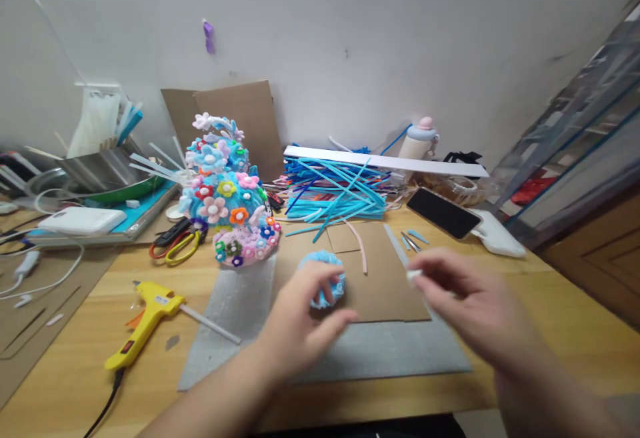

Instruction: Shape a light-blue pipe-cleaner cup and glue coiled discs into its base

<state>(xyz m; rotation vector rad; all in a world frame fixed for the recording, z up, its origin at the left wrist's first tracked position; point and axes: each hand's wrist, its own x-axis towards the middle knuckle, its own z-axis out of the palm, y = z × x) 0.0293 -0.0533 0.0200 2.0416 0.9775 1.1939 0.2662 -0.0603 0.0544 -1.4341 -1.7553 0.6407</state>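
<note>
My left hand point(300, 321) is closed around a fluffy light-blue pipe-cleaner ball point(323, 283), held just above a brown cardboard sheet point(385, 291). My right hand point(465, 298), blurred by motion, pinches a small white piece point(414, 277) between its fingertips, a short way right of the ball. A pink pipe-cleaner piece point(361, 245) lies on the cardboard behind the ball.
A pipe-cleaner flower sculpture point(225, 191) stands at the back left, with a blue pipe-cleaner pile point(335, 191) beside it. A yellow glue gun point(147, 321) and scissors point(177, 241) lie to the left. A phone point(443, 213) and a metal ruler point(397, 245) lie to the right on the wooden table point(550, 318). A grey mat point(235, 311) sits under the cardboard.
</note>
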